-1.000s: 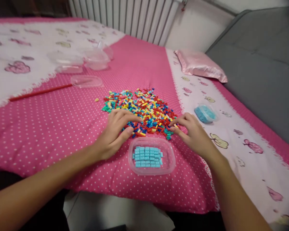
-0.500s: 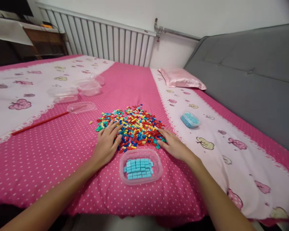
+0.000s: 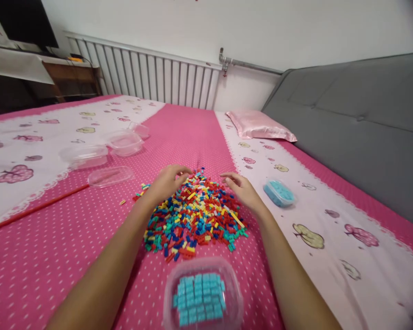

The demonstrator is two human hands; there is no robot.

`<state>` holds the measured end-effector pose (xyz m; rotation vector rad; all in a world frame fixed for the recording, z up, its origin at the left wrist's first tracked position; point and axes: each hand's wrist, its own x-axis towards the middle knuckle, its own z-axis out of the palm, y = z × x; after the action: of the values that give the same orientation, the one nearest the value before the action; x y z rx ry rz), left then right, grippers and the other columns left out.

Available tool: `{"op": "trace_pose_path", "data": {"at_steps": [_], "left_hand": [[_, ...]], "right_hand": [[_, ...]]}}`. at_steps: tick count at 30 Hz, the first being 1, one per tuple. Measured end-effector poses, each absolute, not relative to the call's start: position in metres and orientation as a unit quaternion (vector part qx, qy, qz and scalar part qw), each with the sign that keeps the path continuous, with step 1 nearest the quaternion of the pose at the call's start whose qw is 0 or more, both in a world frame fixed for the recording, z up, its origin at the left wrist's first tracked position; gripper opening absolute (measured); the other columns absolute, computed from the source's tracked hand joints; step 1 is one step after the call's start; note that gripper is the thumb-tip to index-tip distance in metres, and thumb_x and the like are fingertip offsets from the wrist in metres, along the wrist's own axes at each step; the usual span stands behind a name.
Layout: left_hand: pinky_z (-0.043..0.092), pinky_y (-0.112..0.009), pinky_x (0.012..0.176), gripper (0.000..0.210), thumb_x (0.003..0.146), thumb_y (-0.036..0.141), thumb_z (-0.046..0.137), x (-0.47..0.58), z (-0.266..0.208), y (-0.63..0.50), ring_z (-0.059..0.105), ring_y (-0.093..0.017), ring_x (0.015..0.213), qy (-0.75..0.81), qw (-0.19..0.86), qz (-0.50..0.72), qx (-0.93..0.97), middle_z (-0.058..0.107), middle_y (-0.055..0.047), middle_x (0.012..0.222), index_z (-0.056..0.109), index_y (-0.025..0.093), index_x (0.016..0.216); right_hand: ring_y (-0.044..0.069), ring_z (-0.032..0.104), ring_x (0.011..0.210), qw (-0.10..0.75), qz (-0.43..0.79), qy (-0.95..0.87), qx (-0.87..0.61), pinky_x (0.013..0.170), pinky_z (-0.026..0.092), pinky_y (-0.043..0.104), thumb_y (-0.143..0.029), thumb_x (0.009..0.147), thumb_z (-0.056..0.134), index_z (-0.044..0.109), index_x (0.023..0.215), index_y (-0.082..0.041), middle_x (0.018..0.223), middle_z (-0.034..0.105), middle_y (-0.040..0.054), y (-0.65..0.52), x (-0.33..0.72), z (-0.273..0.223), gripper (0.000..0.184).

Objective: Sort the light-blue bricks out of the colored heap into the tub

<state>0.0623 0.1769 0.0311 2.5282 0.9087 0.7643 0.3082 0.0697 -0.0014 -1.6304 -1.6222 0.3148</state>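
A heap of small coloured building bricks (image 3: 196, 215) lies on the pink dotted bedspread (image 3: 99, 243). At the heap's far left edge is my left hand (image 3: 168, 182), its fingers curved over the bricks and apart from the thumb. My right hand (image 3: 240, 190) hovers by the far right edge, fingers stretched toward the heap, with no brick visible in it. Close to me stands a clear plastic container (image 3: 239, 298) with light blue bricks (image 3: 201, 298) laid in rows inside.
On the right sits a lidded container of blue pieces (image 3: 279, 192). To the left lie clear empty containers (image 3: 124, 143), a clear lid (image 3: 110, 177) and a thin red stick (image 3: 37, 207). A pink pillow (image 3: 259, 124) rests near the grey headboard (image 3: 347, 96).
Both hands have moved from the near sides of the heap to its far edges. The heap appears more spread toward me. The camera view has tilted up and come closer.
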Motion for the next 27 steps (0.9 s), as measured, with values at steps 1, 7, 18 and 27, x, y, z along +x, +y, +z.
{"op": "trace_pose_path", "data": {"at_steps": [1, 7, 18, 27], "left_hand": [[0.046, -0.039, 0.096, 0.030, 0.097, 0.033, 0.046, 0.065, 0.024, 0.180, 0.064, -0.023, 0.105, 0.308, 0.166, 0.256, 0.901, 0.073, -0.008, 0.112, 0.070, 0.019, 0.108], [0.035, -0.043, 0.099, 0.019, 0.096, 0.035, 0.056, 0.067, -0.001, 0.166, 0.056, -0.024, 0.115, 0.250, 0.128, 0.180, 0.943, 0.068, -0.003, 0.116, 0.071, 0.029, 0.105], [0.033, -0.050, 0.100, 0.019, 0.093, 0.024, 0.057, 0.095, -0.008, 0.137, 0.050, -0.032, 0.118, 0.229, -0.061, 0.137, 0.962, 0.064, -0.011, 0.120, 0.073, 0.019, 0.103], [0.031, -0.042, 0.097, 0.014, 0.090, 0.034, 0.065, 0.080, 0.007, 0.144, 0.055, -0.023, 0.112, 0.226, 0.008, 0.184, 0.957, 0.068, -0.003, 0.112, 0.070, 0.022, 0.088]], "right_hand": [[0.018, 0.066, 0.097, 0.414, 0.121, -0.640, -0.636, 0.087, 0.057, 0.040, -0.040, 0.099, 0.057, 0.063, 0.118, -0.015, 0.112, 0.067, 0.0072, 0.073, 0.306, -0.005, 0.032], [0.019, 0.062, 0.096, 0.432, 0.099, -0.660, -0.607, 0.090, 0.048, 0.038, -0.026, 0.098, 0.051, 0.071, 0.103, -0.022, 0.100, 0.069, 0.0048, 0.062, 0.295, -0.022, 0.021], [0.027, 0.052, 0.111, 0.346, 0.094, -0.715, -0.600, 0.101, 0.040, 0.046, -0.023, 0.094, 0.058, 0.074, 0.105, -0.025, 0.109, 0.065, 0.0074, 0.058, 0.274, -0.023, 0.020], [0.020, 0.063, 0.105, 0.379, 0.126, -0.720, -0.567, 0.096, 0.046, 0.038, -0.021, 0.093, 0.062, 0.072, 0.104, -0.022, 0.108, 0.073, 0.0044, 0.054, 0.268, -0.013, 0.014]]}}
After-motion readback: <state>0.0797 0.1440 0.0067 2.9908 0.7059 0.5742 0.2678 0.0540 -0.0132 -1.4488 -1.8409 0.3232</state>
